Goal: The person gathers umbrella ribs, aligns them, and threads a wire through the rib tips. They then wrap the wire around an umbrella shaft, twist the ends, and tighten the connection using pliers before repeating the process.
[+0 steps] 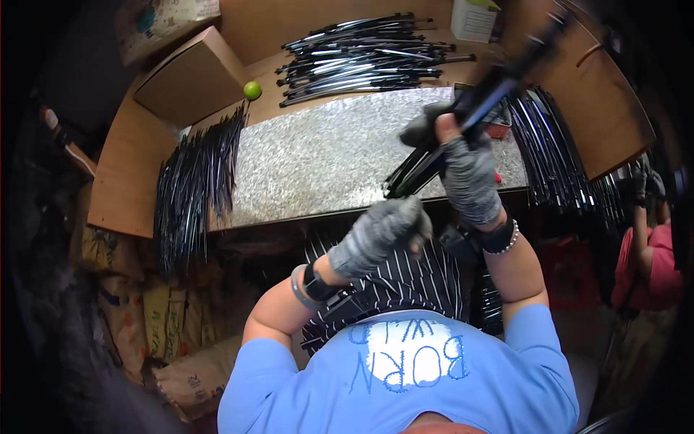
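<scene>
My right hand, in a grey fingerless glove, grips a bundle of long thin black rods and lifts it at a slant over the right part of the speckled granite slab. The bundle's upper end is blurred toward the top right. My left hand, also in a grey glove, is closed near the slab's front edge, just below the bundle's lower end; I cannot tell whether it touches the rods.
More black rods lie in piles: one at the slab's left end, one on the wooden bench behind it, one at the right. A green ball sits by a cardboard box. Another person sits at far right.
</scene>
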Demonstrator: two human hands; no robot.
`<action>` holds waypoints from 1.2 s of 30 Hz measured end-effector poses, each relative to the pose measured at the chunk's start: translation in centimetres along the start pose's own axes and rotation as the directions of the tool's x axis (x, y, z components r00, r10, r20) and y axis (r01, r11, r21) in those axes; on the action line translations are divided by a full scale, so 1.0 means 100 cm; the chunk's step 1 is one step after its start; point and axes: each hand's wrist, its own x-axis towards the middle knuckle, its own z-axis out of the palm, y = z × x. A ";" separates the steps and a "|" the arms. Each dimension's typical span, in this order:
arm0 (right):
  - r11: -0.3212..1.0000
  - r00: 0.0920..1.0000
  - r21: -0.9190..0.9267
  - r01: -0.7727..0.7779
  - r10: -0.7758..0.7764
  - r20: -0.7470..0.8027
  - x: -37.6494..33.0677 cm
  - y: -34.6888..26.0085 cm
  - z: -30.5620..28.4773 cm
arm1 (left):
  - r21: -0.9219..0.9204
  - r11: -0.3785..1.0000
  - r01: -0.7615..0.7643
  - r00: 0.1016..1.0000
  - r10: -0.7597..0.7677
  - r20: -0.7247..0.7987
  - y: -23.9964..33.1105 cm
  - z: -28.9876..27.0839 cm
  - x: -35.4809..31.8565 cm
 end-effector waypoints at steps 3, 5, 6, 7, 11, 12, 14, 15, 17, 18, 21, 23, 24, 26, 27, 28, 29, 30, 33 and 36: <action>0.998 1.000 0.065 0.023 -0.022 -0.013 0.001 -0.001 0.000 | 0.554 0.748 -0.365 0.691 0.616 -0.377 0.044 0.034 0.004; 0.984 0.989 -0.130 0.124 -0.112 0.093 0.000 0.005 0.004 | 0.638 0.630 -0.442 0.551 0.752 -0.361 0.062 0.036 0.021; 0.984 0.989 -0.128 0.126 -0.114 0.096 0.000 0.008 0.006 | 0.719 0.538 -0.440 0.487 0.816 -0.313 0.069 0.033 0.027; 0.971 0.983 -0.168 0.170 -0.156 0.095 -0.001 0.011 0.008 | 0.789 0.440 -0.428 0.422 0.870 -0.256 0.073 0.031 0.030; 0.882 0.935 -0.324 0.343 -0.355 0.024 -0.003 0.010 0.014 | 0.905 0.306 -0.295 0.432 0.888 -0.159 0.084 0.028 0.029; 0.815 0.884 -0.403 0.416 -0.467 -0.031 -0.004 0.008 0.014 | 0.905 0.304 -0.297 0.434 0.887 -0.156 0.084 0.028 0.030; 0.728 0.809 -0.488 0.481 -0.583 -0.073 -0.003 0.006 0.008 | 0.858 0.308 -0.412 0.397 0.908 -0.135 0.087 0.029 0.035; 0.664 0.748 -0.535 0.522 -0.658 -0.087 -0.005 0.008 0.000 | 0.831 0.305 -0.465 0.377 0.918 -0.126 0.089 0.030 0.036; 0.523 0.606 -0.626 0.578 -0.790 -0.099 -0.008 0.009 -0.013 | 0.828 0.316 -0.464 0.382 0.914 -0.135 0.093 0.030 0.036; 0.519 0.602 -0.630 0.578 -0.792 -0.101 -0.010 0.006 -0.013 | 0.820 0.337 -0.462 0.392 0.907 -0.152 0.094 0.029 0.037; 0.341 0.715 -0.804 0.488 -0.684 0.144 -0.016 -0.009 -0.008 | 0.819 0.371 -0.437 0.426 0.888 -0.175 0.098 0.029 0.039; 0.463 0.779 -0.775 0.431 -0.624 0.060 -0.019 -0.017 -0.005 | 0.833 0.399 -0.383 0.466 0.862 -0.199 0.099 0.030 0.041; 0.578 0.837 -0.730 0.364 -0.547 -0.016 -0.021 -0.020 -0.004 | 0.833 0.399 -0.384 0.468 0.861 -0.197 0.099 0.030 0.042; 0.682 0.885 -0.673 0.285 -0.457 -0.087 -0.019 -0.020 -0.004 | 0.831 0.376 -0.410 0.486 0.861 -0.150 0.098 0.032 0.045; 0.708 0.882 -0.639 0.301 -0.462 -0.096 -0.013 -0.019 -0.006 | 0.829 0.365 -0.423 0.494 0.860 -0.127 0.098 0.033 0.046; 0.731 0.878 -0.604 0.318 -0.468 -0.105 -0.006 -0.018 -0.008 | 0.828 0.367 -0.423 0.496 0.859 -0.126 0.099 0.033 0.047; 0.753 0.874 -0.567 0.334 -0.473 -0.114 -0.004 -0.017 -0.009 | 0.822 0.375 -0.429 0.489 0.861 -0.138 0.099 0.034 0.048; 0.754 0.874 -0.568 0.331 -0.472 -0.116 -0.005 -0.017 -0.010 | 0.815 0.384 -0.434 0.482 0.863 -0.150 0.100 0.035 0.048; 0.744 0.832 -0.555 0.372 -0.532 -0.155 -0.013 -0.016 -0.014 | 0.790 0.401 -0.463 0.481 0.863 -0.156 0.102 0.033 0.049; 1.000 0.972 -0.011 -0.023 0.019 -0.234 -0.014 -0.033 -0.024 | 0.753 0.419 -0.507 0.492 0.859 -0.146 0.102 0.030 0.048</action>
